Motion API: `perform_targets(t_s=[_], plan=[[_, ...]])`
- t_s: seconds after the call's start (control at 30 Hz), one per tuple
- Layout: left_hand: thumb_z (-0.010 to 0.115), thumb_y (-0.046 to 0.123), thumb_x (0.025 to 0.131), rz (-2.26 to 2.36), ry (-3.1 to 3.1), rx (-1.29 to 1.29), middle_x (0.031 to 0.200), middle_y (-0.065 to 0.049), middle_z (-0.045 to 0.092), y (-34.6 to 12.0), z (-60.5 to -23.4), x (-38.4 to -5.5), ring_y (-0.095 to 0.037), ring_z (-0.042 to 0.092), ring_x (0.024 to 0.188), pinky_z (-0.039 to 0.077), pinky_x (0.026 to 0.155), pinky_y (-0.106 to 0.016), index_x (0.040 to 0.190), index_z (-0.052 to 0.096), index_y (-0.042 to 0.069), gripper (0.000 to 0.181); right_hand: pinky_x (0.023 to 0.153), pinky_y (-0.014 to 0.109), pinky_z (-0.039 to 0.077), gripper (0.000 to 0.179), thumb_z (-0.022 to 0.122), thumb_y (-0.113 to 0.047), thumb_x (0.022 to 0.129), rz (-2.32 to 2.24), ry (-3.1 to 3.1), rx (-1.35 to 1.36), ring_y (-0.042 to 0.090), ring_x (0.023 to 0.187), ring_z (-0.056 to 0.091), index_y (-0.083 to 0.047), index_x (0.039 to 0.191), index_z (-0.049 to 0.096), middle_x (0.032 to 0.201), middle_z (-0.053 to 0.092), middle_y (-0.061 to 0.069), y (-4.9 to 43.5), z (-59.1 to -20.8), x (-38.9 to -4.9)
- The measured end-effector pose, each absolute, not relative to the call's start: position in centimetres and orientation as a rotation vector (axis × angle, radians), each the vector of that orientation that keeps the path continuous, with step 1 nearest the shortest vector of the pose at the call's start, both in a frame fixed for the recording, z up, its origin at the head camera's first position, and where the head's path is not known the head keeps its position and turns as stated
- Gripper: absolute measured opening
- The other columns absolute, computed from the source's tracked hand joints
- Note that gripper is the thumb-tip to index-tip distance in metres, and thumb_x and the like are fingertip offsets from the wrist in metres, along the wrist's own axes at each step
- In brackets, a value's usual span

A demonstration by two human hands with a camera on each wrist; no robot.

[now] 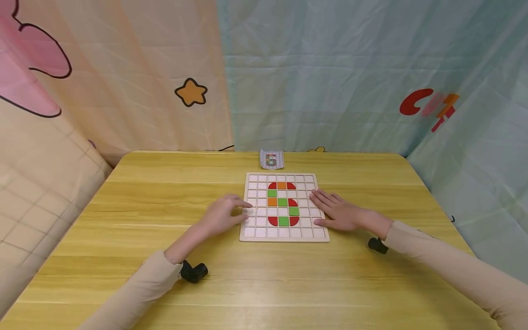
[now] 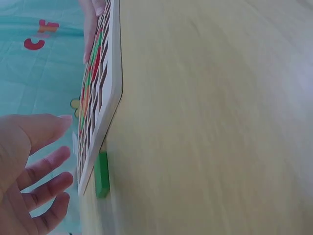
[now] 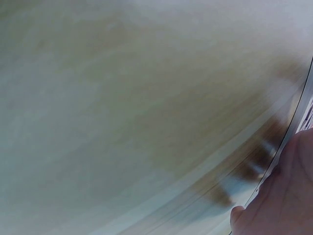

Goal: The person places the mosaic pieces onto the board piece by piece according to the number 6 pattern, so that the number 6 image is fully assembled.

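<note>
A pale grid board (image 1: 255, 233) lies on the table, with red, orange and green tiles set in its middle cells. Rounded red tiles (image 1: 273, 221) sit at corners of the figure, and a green tile (image 1: 283, 221) lies along its bottom row. My left hand (image 1: 222, 214) hovers at the board's left edge, thumb and fingers apart with nothing between them. In the left wrist view, a green block (image 2: 101, 175) stands on the table beside the board; the head view does not show it. My right hand (image 1: 340, 213) rests with fingers extended on the board's right edge.
Behind the board lies a small creased card (image 1: 272, 160) printed with a similar coloured figure. Black devices (image 1: 195, 272) sit at both wrists. The wooden table (image 1: 264, 293) ends at a printed curtain (image 1: 330, 82) at the back.
</note>
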State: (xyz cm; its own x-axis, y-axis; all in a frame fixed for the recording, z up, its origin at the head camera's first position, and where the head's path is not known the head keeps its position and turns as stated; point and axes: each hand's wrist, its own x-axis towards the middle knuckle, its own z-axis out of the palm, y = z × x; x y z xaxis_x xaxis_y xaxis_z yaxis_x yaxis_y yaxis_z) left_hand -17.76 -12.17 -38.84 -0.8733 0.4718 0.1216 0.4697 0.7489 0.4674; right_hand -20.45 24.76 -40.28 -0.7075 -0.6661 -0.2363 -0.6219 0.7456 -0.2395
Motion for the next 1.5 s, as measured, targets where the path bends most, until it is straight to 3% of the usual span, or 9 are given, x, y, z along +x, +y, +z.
perform_targets(t_s=[0.6, 0.97, 1.5], plan=[[0.076, 0.025, 0.082, 0.832, 2.903, 0.751, 0.110, -0.005, 0.071, -17.0, -39.8, -16.8, -0.028, 0.061, 0.108, 0.048, 0.092, -0.048, 0.112, 0.072, 0.011, 0.034, 0.118, 0.055, 0.009, 0.082, 0.035, -0.060, 0.097, -0.108, 2.625, -0.908, 0.028, 0.150, -0.002, -0.014, 0.156, 0.002, 0.163, -0.005, 0.008, 24.9, -40.6, -20.8], [0.077, 0.021, 0.081, 0.814, 2.885, 0.710, 0.100, -0.002, 0.070, -16.5, -40.1, -16.9, -0.012, 0.058, 0.085, 0.047, 0.073, -0.028, 0.110, 0.073, 0.011, 0.031, 0.118, 0.055, 0.010, 0.081, 0.035, -0.060, 0.097, -0.120, 2.627, -0.914, 0.028, 0.150, -0.002, -0.014, 0.156, 0.002, 0.163, -0.005, 0.007, 24.8, -40.6, -20.7], [0.076, 0.020, 0.081, 0.801, 2.902, 0.729, 0.098, -0.001, 0.069, -16.4, -40.0, -16.8, -0.011, 0.058, 0.083, 0.046, 0.071, -0.028, 0.107, 0.074, 0.011, 0.027, 0.118, 0.055, 0.009, 0.081, 0.036, -0.059, 0.097, -0.116, 2.627, -0.905, 0.028, 0.150, -0.002, -0.014, 0.156, 0.002, 0.163, -0.004, 0.007, 24.8, -40.5, -20.7]])
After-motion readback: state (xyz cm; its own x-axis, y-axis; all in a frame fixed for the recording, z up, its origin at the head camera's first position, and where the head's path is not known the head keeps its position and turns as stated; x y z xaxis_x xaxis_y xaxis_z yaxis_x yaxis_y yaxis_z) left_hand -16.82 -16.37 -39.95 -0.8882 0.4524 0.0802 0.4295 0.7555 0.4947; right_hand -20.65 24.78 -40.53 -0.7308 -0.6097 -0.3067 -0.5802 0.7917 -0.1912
